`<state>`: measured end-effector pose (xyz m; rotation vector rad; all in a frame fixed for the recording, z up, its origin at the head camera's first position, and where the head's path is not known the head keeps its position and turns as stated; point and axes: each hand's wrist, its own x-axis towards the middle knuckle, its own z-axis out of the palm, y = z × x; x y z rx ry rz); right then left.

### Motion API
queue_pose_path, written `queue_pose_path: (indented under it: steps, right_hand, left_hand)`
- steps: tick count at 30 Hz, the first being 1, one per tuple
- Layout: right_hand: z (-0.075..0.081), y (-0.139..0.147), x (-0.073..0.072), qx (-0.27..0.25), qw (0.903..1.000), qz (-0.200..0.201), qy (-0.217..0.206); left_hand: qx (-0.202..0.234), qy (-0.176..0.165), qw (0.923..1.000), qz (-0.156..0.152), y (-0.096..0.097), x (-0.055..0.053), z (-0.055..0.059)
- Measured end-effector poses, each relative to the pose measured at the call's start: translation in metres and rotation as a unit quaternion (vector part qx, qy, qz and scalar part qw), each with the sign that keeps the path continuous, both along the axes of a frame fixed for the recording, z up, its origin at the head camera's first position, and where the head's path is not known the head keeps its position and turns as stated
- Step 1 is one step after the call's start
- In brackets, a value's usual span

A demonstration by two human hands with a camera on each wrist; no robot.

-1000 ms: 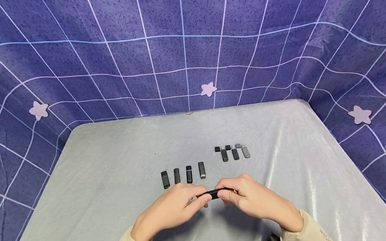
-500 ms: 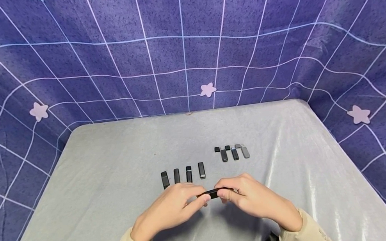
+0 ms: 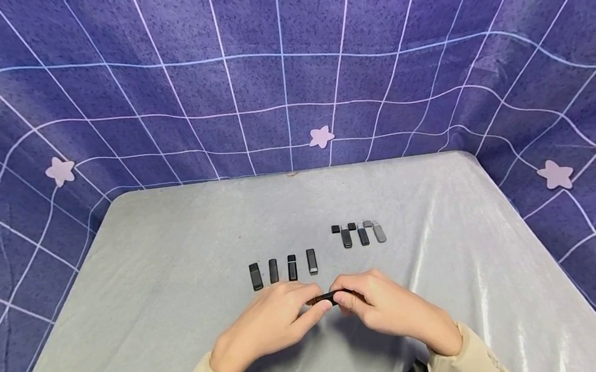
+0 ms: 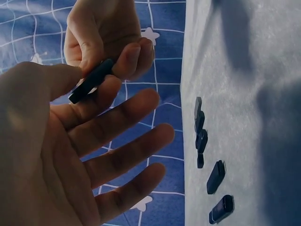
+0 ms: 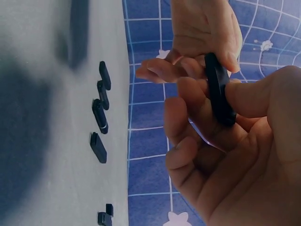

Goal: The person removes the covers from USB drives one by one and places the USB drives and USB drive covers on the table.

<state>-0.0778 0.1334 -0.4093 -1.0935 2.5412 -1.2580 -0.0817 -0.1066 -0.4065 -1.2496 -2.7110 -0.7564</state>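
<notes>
Both hands hold a slim black USB stick point(image 3: 328, 297) between them, above the near part of the table. My left hand point(image 3: 274, 319) has its thumb and index finger at the left end; its other fingers spread out straight in the left wrist view. My right hand point(image 3: 389, 305) pinches the right end between thumb and curled fingers. In the right wrist view the right thumb lies flat along the stick point(image 5: 217, 89). Fingers cover both ends of it.
Beyond the hands, a row of black USB sticks point(image 3: 292, 267) lies on the grey cloth-covered table point(image 3: 173, 241). Farther right are three uncapped sticks point(image 3: 363, 236), with small caps point(image 3: 352, 226) beside their plugs. A purple curtain point(image 3: 286, 78) surrounds the table's back and sides.
My left hand has shifted slightly right, its thumb now farther along the stick, and more of the stick's left end shows behind it. The right hand has barely moved.
</notes>
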Motion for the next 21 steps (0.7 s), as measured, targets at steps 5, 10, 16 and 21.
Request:
queue_pose_path:
  steps: [5,10,16,21]
  right_hand:
    - [0.0006,-0.0019,0.0004,-0.005,1.0000,0.006,0.003]
    - [-0.0012,-0.0023,0.0006,-0.013,0.9999,-0.001,0.004]
    - [-0.0026,-0.0020,-0.0012,-0.014,0.9998,0.007,0.016]
    - [-0.0003,-0.0008,-0.0009,-0.009,0.9989,-0.004,0.046]
  left_hand:
    - [0.007,0.016,0.9998,0.000,0.0028,0.0006,-0.0005]
    - [0.006,0.015,0.9999,0.005,0.0038,0.0001,-0.0010]
    - [0.004,-0.003,0.9998,0.020,-0.0004,-0.0015,-0.0006]
    - [-0.002,-0.035,0.9991,0.023,-0.0028,-0.0024,0.0000]
